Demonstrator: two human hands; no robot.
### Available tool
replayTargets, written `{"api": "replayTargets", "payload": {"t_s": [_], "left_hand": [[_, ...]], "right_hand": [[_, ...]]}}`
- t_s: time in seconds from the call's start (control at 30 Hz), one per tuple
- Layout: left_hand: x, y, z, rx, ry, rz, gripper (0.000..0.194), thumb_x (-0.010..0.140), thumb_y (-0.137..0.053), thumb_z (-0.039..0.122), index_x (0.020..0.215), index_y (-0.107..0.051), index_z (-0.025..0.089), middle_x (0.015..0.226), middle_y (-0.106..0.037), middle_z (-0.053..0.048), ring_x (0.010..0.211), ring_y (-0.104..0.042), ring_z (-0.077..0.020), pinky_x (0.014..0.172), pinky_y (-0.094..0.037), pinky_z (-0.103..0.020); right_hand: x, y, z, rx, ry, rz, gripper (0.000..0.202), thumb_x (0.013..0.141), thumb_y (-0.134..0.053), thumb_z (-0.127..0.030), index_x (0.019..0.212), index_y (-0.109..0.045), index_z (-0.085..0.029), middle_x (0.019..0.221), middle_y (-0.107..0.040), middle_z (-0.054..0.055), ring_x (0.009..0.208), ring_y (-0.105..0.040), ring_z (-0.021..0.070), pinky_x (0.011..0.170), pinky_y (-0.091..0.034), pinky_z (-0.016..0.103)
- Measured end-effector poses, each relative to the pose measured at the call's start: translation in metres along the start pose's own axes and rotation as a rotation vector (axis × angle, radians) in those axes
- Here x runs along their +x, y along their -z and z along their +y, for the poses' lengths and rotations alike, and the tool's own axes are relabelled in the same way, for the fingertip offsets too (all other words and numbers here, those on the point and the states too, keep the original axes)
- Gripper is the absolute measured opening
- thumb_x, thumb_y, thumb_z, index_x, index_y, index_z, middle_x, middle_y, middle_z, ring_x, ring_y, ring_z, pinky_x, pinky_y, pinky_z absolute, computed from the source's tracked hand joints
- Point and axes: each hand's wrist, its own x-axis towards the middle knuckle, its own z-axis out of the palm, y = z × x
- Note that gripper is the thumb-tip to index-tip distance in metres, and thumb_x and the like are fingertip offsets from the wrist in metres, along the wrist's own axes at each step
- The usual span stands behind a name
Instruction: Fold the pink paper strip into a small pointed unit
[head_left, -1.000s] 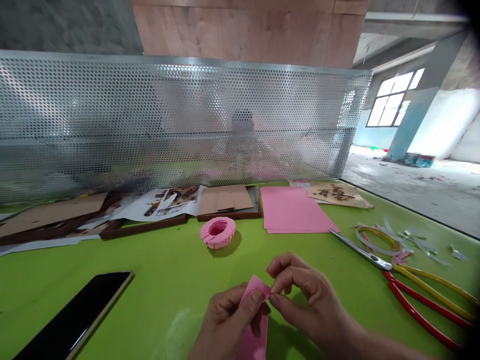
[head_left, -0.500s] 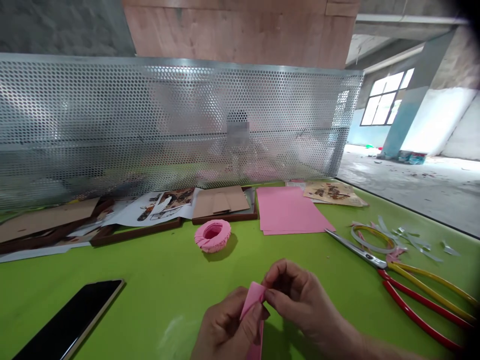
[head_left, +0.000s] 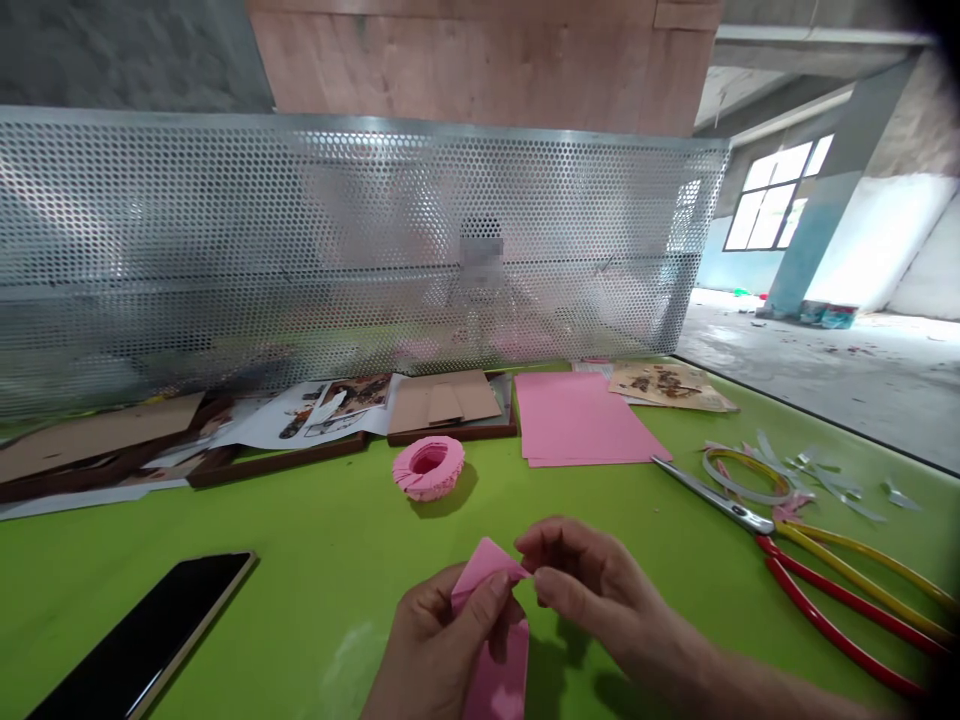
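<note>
A small pink paper strip [head_left: 491, 640] is held low over the green table [head_left: 315, 560]. My left hand [head_left: 439, 650] pinches it from the left with thumb on top. My right hand [head_left: 592, 590] pinches its upper right corner between thumb and forefinger. The paper's top end is folded into a point. A pink ring of folded paper pieces [head_left: 429, 467] sits on the table beyond my hands.
A stack of pink sheets [head_left: 581, 418] lies at the back. Scissors with red and yellow handles [head_left: 795, 545] and paper scraps [head_left: 825, 480] lie at right. A dark phone [head_left: 142, 640] lies at left. Cardboard and picture frames [head_left: 225, 430] line a perforated metal screen [head_left: 360, 240].
The paper's top has been opened out wider and tilted left between my fingers. Both hands stay in about the same spot.
</note>
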Motion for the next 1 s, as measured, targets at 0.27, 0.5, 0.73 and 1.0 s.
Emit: {"api": "replayTargets", "payload": {"t_s": [0.27, 0.5, 0.73, 1.0], "left_hand": [[-0.007, -0.007, 0.006, 0.101, -0.09, -0.018, 0.034, 0.061, -0.068, 0.049, 0.058, -0.066, 0.015, 0.048, -0.053, 0.002, 0.047, -0.044, -0.0105, 0.045, -0.033, -0.021], [-0.015, -0.012, 0.016, 0.283, -0.204, -0.001, 0.035, 0.069, -0.061, 0.048, 0.05, -0.061, 0.018, 0.045, -0.05, 0.004, 0.042, -0.042, -0.0101, 0.041, -0.03, -0.02], [-0.012, -0.011, 0.013, 0.233, -0.11, -0.022, 0.032, 0.069, -0.061, 0.047, 0.058, -0.064, 0.018, 0.049, -0.052, 0.004, 0.043, -0.045, -0.0109, 0.043, -0.034, -0.021], [-0.016, -0.015, 0.018, 0.299, -0.058, -0.035, 0.023, 0.068, -0.065, 0.04, 0.062, -0.067, 0.018, 0.05, -0.061, 0.001, 0.042, -0.051, -0.012, 0.044, -0.037, -0.023]], "right_hand": [[0.003, -0.003, 0.01, -0.141, 0.055, 0.095, 0.012, 0.074, -0.065, -0.027, 0.072, -0.066, -0.015, 0.064, -0.059, 0.0, 0.06, -0.053, 0.0132, 0.056, -0.042, 0.024], [0.004, -0.004, 0.008, 0.034, 0.014, 0.071, 0.015, 0.073, -0.066, -0.027, 0.066, -0.062, -0.015, 0.059, -0.058, -0.002, 0.054, -0.049, 0.0104, 0.054, -0.041, 0.023], [0.005, -0.005, 0.006, 0.05, -0.017, 0.075, 0.021, 0.072, -0.065, -0.031, 0.063, -0.057, -0.014, 0.055, -0.053, -0.003, 0.052, -0.046, 0.0098, 0.05, -0.037, 0.021], [0.008, -0.004, 0.005, -0.02, -0.051, 0.118, 0.018, 0.076, -0.06, -0.027, 0.064, -0.056, -0.014, 0.06, -0.056, -0.001, 0.056, -0.051, 0.0119, 0.054, -0.041, 0.023]]}}
